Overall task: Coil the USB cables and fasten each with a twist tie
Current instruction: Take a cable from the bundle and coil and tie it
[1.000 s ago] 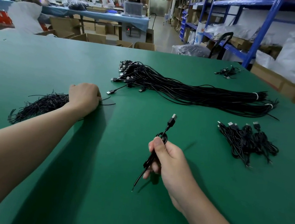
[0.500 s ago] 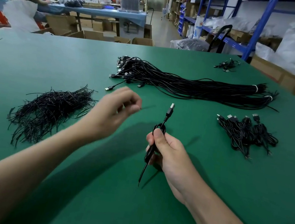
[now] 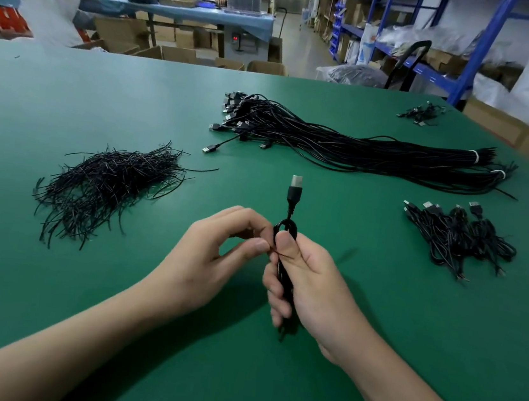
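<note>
Head view looks down on the green surface, where everything is laid within reach. The long bundle of uncoiled USB cables lies across the far side. The heap of twist ties sits to my left so my left hand can feed from it. The pile of finished coils lies to my right, well apart from the raw stock so the two do not mix. Over the bare middle, my right hand grips the coiled cable upright, fingers wrapped round the gathered loops and thumb pressed on them so the coil cannot spring open; its plug stands clear above my fist. My left hand is up against it, thumb and forefinger pinching one twist tie, whose thin end lies across my right thumb at the coil's neck. I judge this is the start of fastening: the tie is presented but not yet wound round.
</note>
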`<state>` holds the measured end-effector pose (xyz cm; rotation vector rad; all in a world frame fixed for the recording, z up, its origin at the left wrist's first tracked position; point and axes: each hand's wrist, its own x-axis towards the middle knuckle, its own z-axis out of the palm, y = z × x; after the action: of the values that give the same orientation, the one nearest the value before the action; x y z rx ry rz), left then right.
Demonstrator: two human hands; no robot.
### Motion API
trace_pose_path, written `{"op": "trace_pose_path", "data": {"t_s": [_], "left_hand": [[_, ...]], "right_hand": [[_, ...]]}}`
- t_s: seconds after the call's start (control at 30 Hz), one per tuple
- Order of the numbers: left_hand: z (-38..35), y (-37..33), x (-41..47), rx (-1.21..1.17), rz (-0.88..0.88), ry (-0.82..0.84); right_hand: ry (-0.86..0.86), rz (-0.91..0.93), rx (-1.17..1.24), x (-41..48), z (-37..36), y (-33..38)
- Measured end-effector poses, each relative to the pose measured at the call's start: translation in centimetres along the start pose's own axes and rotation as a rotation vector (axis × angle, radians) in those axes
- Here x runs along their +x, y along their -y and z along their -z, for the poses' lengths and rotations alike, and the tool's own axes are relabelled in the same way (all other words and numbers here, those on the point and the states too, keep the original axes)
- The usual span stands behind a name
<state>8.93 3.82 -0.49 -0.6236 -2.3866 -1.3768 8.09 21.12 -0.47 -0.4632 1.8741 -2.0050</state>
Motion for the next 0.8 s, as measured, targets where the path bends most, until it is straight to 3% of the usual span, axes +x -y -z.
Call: {"op": "trace_pose_path", "data": {"t_s": [0.37,0.63,0.8], "left_hand": [[0.07,-0.57,-0.19,0.113,-0.034,-0.081],[-0.12,-0.23,-0.31,-0.069,0.057,-0.132],[-0.42,-0.06,-0.26,-0.372,0.242,-0.230]], "right_hand": [[0.043,-0.067,-0.018,0.06,-0.24,0.58],[0.111,0.000,-0.102,-0.02,-0.33,0.27],[0.078,0.028,-0.096,0.28,-0.48,-0.07]]}}
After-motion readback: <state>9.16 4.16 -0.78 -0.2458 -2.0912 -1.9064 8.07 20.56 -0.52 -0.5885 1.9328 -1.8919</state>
